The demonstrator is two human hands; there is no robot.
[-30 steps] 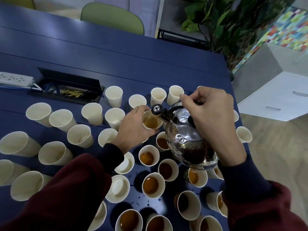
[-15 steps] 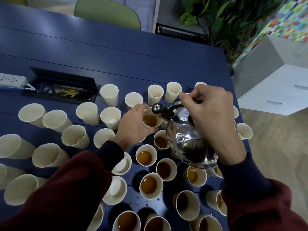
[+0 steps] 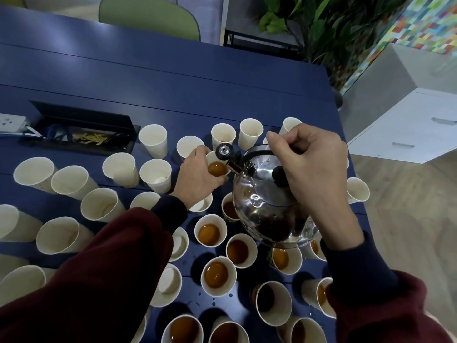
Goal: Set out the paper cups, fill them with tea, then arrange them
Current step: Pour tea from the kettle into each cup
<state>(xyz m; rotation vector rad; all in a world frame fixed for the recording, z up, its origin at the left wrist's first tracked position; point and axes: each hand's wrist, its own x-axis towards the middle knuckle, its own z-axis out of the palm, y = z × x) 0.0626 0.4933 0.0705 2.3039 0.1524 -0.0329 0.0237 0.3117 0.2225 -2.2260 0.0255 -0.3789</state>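
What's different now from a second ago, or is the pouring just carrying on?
Almost nothing. The left hand still grips the same paper cup under the spout, and the right hand still holds the kettle by its handle, tipped toward it. The tea there may stand slightly higher; hard to tell. The other cups on the table stayed put.

Honestly, no word or number is readable anywhere here. The paper cups (image 3: 357,191) show faint specks on their sides, too small to make out, and the power strip (image 3: 11,122) at the bench's left edge is just blur.
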